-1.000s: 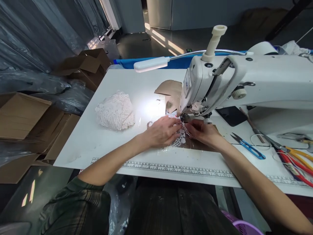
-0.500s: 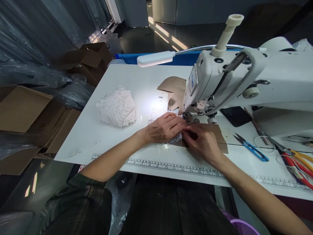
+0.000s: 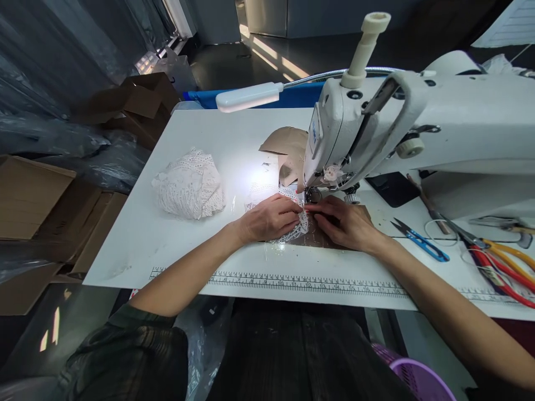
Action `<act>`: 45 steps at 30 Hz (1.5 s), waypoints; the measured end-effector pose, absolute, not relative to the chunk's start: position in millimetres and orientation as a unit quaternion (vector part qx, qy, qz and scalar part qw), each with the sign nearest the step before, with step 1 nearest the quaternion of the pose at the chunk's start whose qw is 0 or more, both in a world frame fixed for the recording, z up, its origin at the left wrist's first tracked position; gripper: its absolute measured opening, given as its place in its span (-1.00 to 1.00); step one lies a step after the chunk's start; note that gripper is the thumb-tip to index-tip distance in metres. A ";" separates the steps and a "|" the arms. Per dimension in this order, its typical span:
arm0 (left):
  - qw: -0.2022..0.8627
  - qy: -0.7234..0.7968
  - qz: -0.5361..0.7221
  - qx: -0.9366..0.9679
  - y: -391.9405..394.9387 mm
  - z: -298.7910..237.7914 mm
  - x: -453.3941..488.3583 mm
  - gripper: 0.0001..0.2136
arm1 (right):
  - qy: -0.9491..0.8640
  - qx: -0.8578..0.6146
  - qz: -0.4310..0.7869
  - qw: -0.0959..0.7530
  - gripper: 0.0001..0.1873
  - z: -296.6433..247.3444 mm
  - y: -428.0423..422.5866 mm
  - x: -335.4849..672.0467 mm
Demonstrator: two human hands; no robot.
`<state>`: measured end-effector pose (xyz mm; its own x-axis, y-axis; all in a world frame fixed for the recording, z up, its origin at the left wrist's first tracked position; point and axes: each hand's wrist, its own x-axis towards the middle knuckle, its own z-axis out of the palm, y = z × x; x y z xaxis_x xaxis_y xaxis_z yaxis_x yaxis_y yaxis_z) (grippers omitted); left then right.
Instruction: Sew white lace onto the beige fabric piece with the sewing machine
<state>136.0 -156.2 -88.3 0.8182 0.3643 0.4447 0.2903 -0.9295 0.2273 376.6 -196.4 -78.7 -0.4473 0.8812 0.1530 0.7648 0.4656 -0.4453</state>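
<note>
White lace fabric (image 3: 301,224) lies under the presser foot area of the white sewing machine (image 3: 330,136). My left hand (image 3: 271,218) is closed on the lace with bent fingers, just left of the needle. From the right, my right hand (image 3: 345,224) reaches in with its index finger stretched toward the needle, its tip at the lace edge. Its thumb is apart from that finger, over a brown cardboard piece (image 3: 324,238) on the table. The fingertips of my left hand are partly hidden, and the needle point is too small to make out.
A heap of white lace (image 3: 190,186) sits at the left. Brown paper pieces (image 3: 286,140) lie behind the lace. To the right are blue thread snips (image 3: 422,240), a dark phone-like slab (image 3: 393,189) and orange-handled scissors (image 3: 507,253). A printed ruler (image 3: 288,282) runs along the front edge.
My right hand's index finger has straightened, and its thumb has moved away from my left hand. More lace shows between the hands. The whole view has shifted slightly.
</note>
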 end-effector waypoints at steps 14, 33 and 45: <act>0.034 0.125 0.305 0.944 -152.3 -91.0 136.7 -0.92 | -0.871 -0.449 0.042 0.197 -0.56 -98.0 -203.4 369.7; 0.062 0.154 0.288 0.943 -157.2 -92.7 138.6 -0.85 | -0.848 -0.452 0.133 0.241 -0.61 -92.5 -208.5 373.6; 0.048 0.138 0.261 0.954 -160.5 -91.3 139.5 -0.82 | -0.837 -0.430 0.180 0.287 -0.60 -87.4 -210.6 384.8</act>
<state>139.5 -160.5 -91.3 0.8264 0.2875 0.4842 0.2377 -0.9576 0.1629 384.8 -210.6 -87.4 -0.4655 0.8233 0.3247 0.6168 0.5649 -0.5481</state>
